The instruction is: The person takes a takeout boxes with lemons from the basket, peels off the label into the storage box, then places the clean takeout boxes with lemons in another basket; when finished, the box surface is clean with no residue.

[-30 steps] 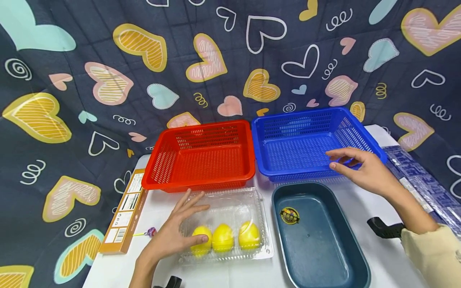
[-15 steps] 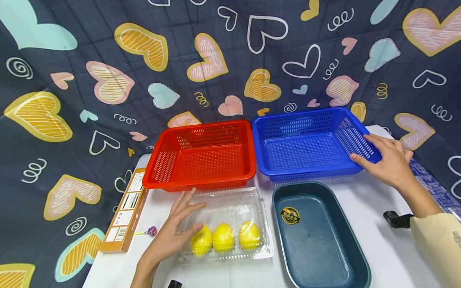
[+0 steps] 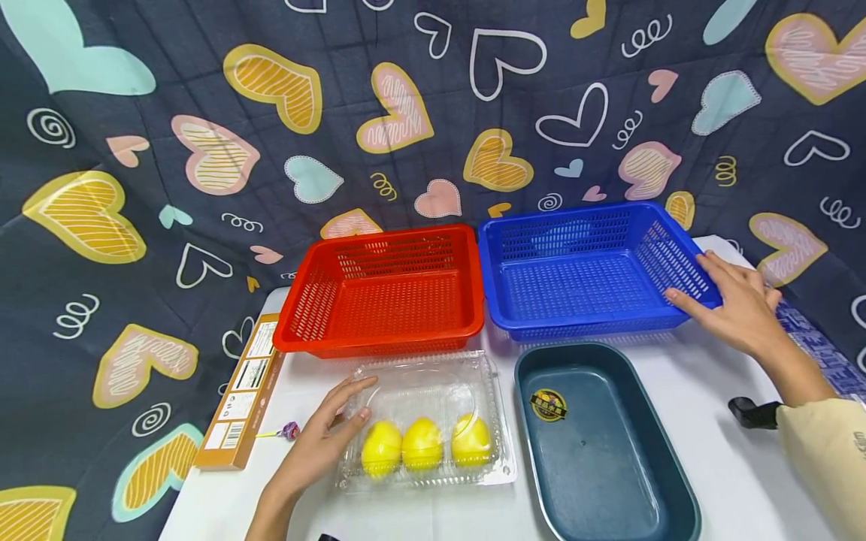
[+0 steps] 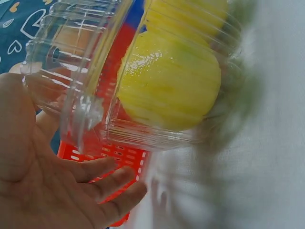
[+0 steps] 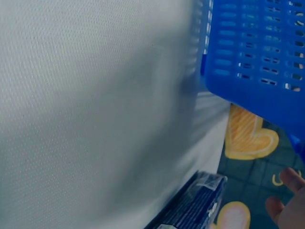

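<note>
Left hand, lower centre-left of the head view: fingers extended and relaxed, pointing up-right. Right hand, right of frame: fingers straight, forearm sleeved toward the lower right corner.

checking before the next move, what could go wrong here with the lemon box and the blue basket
1. The left hand only touches the end of the clear clamshell box; if it opens or tips, the three lemons could roll out.
2. The right hand rests on the blue basket rim; a push might shove it into the red basket.
3. The lollipop beside the left hand may get knocked.
</note>
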Demonstrator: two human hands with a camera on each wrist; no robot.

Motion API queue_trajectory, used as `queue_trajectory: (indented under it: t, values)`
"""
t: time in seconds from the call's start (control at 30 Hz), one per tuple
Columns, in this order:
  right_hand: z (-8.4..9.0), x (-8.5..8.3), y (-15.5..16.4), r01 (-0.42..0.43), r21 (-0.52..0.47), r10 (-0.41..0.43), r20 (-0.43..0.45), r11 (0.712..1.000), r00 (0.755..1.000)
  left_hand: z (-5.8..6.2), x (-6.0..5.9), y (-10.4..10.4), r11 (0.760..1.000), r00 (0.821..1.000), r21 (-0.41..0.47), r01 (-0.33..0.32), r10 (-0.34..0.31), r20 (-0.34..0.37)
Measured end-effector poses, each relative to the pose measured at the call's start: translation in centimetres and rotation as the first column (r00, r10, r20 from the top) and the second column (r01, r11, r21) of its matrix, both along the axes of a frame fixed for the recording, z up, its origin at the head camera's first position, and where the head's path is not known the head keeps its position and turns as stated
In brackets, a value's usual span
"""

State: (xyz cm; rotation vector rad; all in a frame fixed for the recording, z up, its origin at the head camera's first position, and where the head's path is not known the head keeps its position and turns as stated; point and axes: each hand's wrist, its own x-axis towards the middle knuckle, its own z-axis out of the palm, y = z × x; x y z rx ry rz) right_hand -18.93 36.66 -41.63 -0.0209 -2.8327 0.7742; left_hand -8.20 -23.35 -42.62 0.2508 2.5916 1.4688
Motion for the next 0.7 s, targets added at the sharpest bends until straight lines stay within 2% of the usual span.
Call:
queue_trajectory:
  t: [0.1, 0.37, 0.7]
  values:
    - [-0.09, -0.08, 0.13, -0.002, 0.0, 0.002, 0.006, 1.0, 1.0, 0.08, 0.02, -0.01, 1.0, 0.999, 0.01, -0.013, 0.012, 0.041]
    - [-0.26, -0.22, 0.36, -0.006, 0.001, 0.006, 0.018, 1.0, 1.0, 0.3, -0.24, -0.14, 0.999, 0.996, 0.003, -0.05, 0.05, 0.079]
    - [-0.28, -0.15, 0.3, -0.002, 0.003, 0.002, 0.028, 1.0, 1.0, 0.48, -0.38, -0.9, 0.991, 0.987, 0.121, -0.05, 0.03, 0.159]
